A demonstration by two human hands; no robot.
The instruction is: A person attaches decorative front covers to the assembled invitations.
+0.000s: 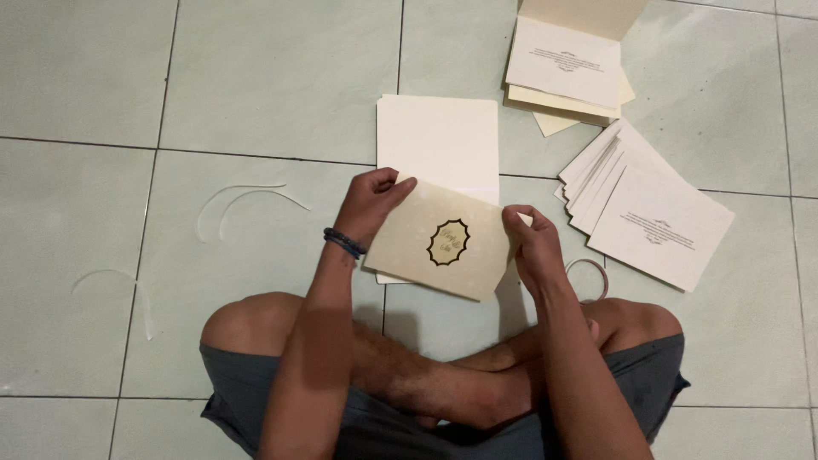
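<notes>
Both hands hold a cream card above the tiled floor.

The card (pixel 443 241), with a dark-edged oval emblem on its face, is tilted and held over the person's crossed legs; the left hand (pixel 372 201) pinches its upper left corner and the right hand (pixel 530 241) grips its right edge. Just behind it lies a blank sheet (pixel 438 136). To the right a fan of printed cards (pixel 648 209) is spread, a stack of folded cards (pixel 569 68) beyond it, and a tape ring (pixel 590 271) near the right wrist.
</notes>
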